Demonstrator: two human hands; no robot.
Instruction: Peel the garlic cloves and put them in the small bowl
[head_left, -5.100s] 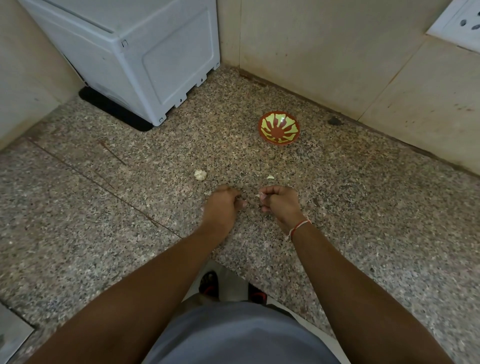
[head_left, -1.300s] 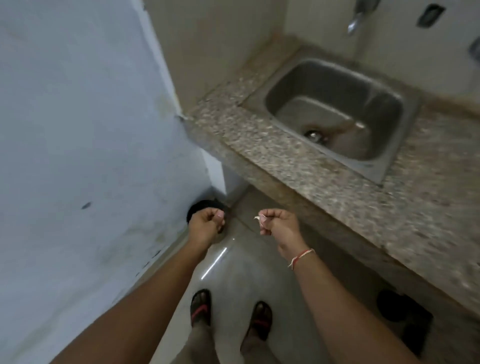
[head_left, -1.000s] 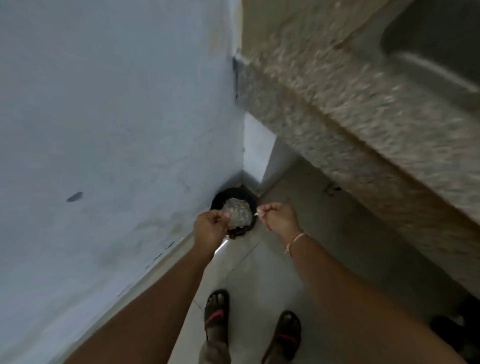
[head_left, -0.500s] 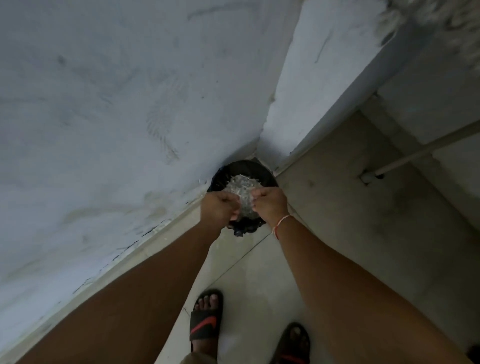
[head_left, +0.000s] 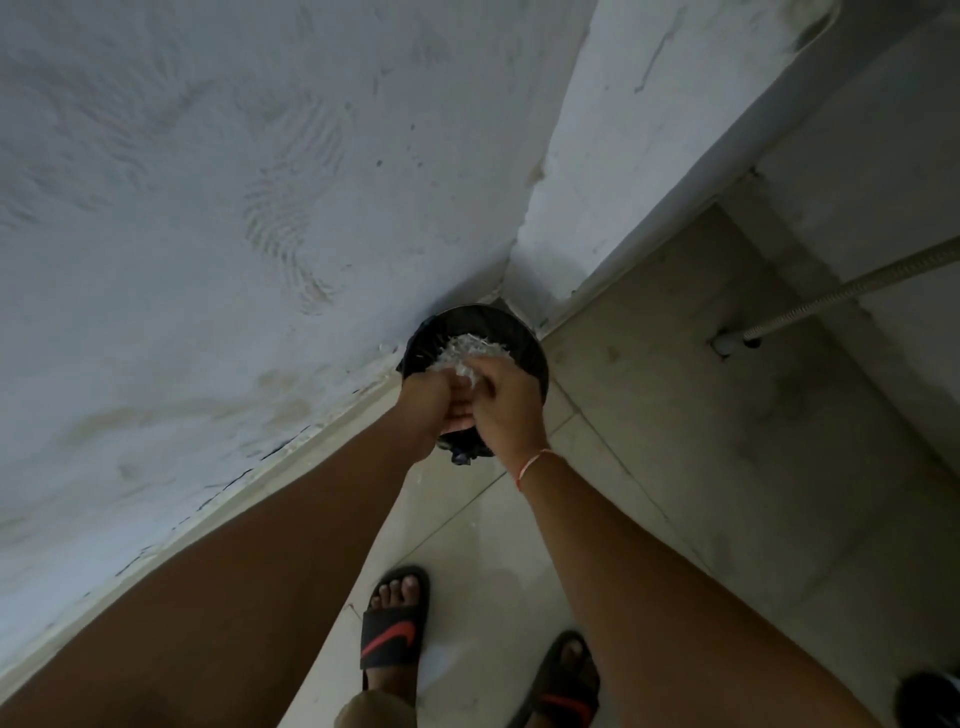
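Head view: left hand (head_left: 423, 410) and right hand (head_left: 506, 410) pressed together above bin (head_left: 524, 343), grip unclear.

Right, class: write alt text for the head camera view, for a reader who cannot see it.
Seen from above, the left hand and right hand meet over a black-lined bin of pale scraps in a wall corner; sandalled feet stand on the tiled floor below.
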